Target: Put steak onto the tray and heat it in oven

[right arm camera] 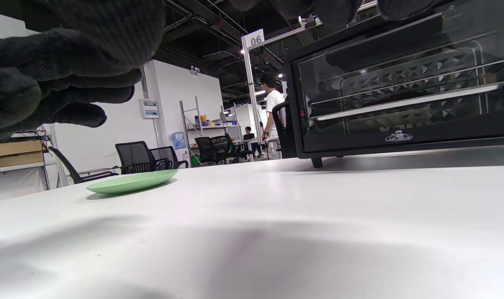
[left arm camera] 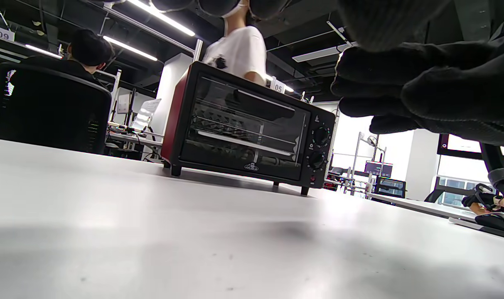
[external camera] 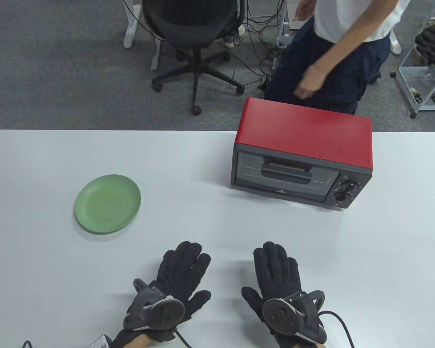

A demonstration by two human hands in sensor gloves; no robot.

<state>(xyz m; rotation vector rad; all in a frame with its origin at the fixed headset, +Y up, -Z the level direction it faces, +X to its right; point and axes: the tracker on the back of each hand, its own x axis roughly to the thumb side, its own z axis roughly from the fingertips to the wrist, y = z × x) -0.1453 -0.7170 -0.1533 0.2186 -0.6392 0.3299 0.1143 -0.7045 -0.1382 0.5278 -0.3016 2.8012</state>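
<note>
Hands (external camera: 229, 286) lie flat, empty, apart near table's (external camera: 40, 290) front edge; oven (external camera: 301, 154) shut at far edge.

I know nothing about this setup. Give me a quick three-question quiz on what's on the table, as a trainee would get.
1. True or false: the oven door is shut.
2. What lies on the plate? A) a steak B) nothing C) a fork
3. Fill in: the left hand and right hand both lie ____ on the table, holding nothing.

Key:
1. True. The glass door is closed, with a rack visible behind it in both wrist views.
2. B. The green plate is bare, and no steak shows in any view.
3. Flat, with the fingers stretched out.
</note>
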